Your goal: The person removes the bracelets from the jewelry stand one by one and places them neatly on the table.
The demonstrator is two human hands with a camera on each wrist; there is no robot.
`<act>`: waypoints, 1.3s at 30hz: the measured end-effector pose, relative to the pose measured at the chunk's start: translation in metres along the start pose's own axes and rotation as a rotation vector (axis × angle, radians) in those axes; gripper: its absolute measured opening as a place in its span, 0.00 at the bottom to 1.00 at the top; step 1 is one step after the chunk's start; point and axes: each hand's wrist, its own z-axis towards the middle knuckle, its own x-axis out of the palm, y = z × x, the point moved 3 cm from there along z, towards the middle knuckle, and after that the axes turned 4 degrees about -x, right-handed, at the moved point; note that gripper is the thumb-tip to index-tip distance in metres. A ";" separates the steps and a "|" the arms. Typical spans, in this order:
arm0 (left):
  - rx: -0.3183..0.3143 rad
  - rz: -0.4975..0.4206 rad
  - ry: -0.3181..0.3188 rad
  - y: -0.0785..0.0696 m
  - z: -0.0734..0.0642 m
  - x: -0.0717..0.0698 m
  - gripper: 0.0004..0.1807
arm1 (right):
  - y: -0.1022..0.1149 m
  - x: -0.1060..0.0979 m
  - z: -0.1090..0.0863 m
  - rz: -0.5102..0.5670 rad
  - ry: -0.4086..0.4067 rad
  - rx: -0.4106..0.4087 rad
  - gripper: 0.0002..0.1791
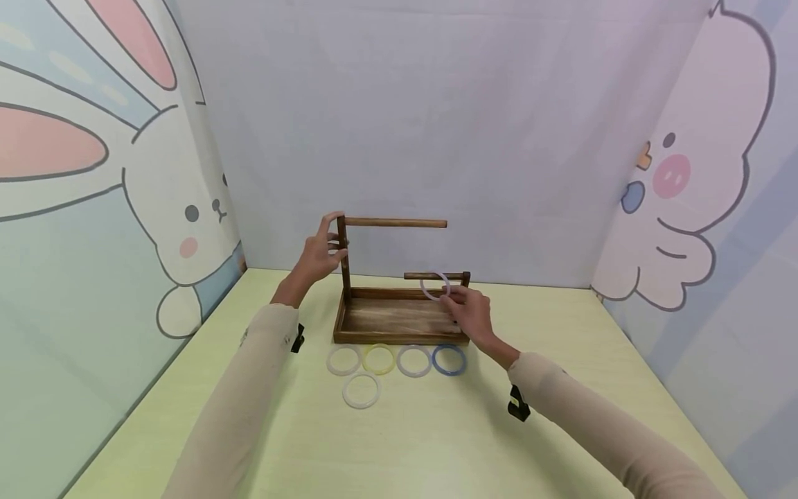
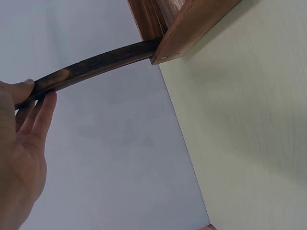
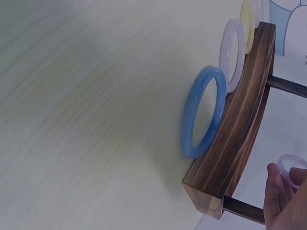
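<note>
My right hand [image 1: 470, 313] pinches a pale lavender bangle [image 3: 281, 169] between thumb and fingers. In the head view this bangle overlaps the short lower bar [image 1: 414, 276] of a dark wooden stand [image 1: 402, 339]. On the stand's other side, my left hand [image 1: 319, 258] grips the tall post [image 2: 96, 64] near its top, thumb on one face and fingers on the other. A longer upper bar [image 1: 395, 222] reaches rightward from that post. Along the stand's front edge lie a blue bangle [image 3: 188, 122], a lavender bangle [image 3: 224, 55], a yellow bangle [image 1: 379, 373] and a whitish bangle [image 1: 343, 374].
Another whitish bangle [image 1: 361, 406] lies closer to me on the pale yellow table [image 1: 436, 443]. A plain light curtain [image 1: 524, 138] hangs behind the stand. Cartoon-printed walls [image 1: 81, 291] stand at both sides.
</note>
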 end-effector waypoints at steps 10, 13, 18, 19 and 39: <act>-0.004 0.000 -0.002 -0.001 -0.002 -0.002 0.47 | 0.009 0.014 0.002 0.120 0.037 0.032 0.13; -0.002 -0.003 -0.001 -0.002 -0.002 -0.003 0.47 | 0.011 0.018 0.003 0.120 0.045 0.026 0.14; 0.000 -0.016 0.006 -0.003 -0.002 -0.003 0.47 | 0.014 0.022 0.003 0.113 0.058 0.014 0.14; 0.000 -0.017 0.008 -0.003 -0.001 -0.003 0.47 | 0.015 0.023 0.004 0.116 0.058 0.013 0.13; 0.000 -0.008 0.011 -0.005 -0.003 -0.003 0.46 | 0.029 0.039 0.005 0.113 0.096 -0.022 0.15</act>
